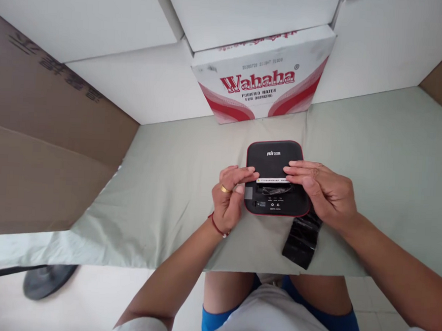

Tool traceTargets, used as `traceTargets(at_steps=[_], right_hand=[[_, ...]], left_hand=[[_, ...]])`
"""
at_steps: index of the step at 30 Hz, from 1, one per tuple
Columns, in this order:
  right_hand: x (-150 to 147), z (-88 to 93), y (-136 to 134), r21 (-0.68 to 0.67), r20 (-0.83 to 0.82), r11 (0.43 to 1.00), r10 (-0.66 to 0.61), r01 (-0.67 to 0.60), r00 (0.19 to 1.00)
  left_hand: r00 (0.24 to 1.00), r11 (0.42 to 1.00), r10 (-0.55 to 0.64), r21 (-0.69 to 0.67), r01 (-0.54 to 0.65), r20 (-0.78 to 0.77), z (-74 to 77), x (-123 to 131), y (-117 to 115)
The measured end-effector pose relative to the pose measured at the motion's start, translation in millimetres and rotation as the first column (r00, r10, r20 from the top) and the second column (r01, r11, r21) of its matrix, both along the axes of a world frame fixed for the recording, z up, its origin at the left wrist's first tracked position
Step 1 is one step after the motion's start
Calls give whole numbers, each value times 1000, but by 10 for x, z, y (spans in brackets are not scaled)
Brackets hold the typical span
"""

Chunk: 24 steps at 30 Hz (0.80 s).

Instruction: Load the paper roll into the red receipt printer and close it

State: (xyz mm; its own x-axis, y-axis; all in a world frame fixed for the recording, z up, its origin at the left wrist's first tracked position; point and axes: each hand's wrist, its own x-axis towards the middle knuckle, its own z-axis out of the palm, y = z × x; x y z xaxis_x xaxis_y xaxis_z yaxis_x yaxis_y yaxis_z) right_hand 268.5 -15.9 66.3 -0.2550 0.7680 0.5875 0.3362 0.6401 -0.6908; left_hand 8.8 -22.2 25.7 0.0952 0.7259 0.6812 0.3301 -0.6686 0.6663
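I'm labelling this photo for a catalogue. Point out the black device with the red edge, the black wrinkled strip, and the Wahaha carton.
Black device [272, 164], head view: its lid, below the white logo.
Black wrinkled strip [300, 243], head view: its middle.
Wahaha carton [260, 81], head view: its printed front.

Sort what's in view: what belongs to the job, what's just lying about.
Job in hand:
black rounded-square device with red trim; left hand and right hand on it

Apparently lying about:
glossy black strip
white-and-red cardboard Wahaha box
brown cardboard box

A green-draped surface [377, 144] is standing before white panels [110, 21].
Brown cardboard [39, 171] is flanking it; pale floor [99, 297] is showing below.
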Motion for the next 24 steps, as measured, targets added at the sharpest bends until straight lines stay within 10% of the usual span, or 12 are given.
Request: traceTargets(at_steps=[9, 18, 24], right_hand=[[51, -61, -193, 335, 161, 940, 9, -63, 987], [104, -80, -275, 352, 187, 935, -39, -30, 982], [90, -65, -229, 399, 203, 915, -20, -64, 979]], left_hand=[[940, 979, -121, -118, 166, 318, -239, -4, 191], [911, 801, -271, -452, 392, 310, -352, -126, 269], [915, 848, -303, -361, 387, 267, -416, -101, 312]])
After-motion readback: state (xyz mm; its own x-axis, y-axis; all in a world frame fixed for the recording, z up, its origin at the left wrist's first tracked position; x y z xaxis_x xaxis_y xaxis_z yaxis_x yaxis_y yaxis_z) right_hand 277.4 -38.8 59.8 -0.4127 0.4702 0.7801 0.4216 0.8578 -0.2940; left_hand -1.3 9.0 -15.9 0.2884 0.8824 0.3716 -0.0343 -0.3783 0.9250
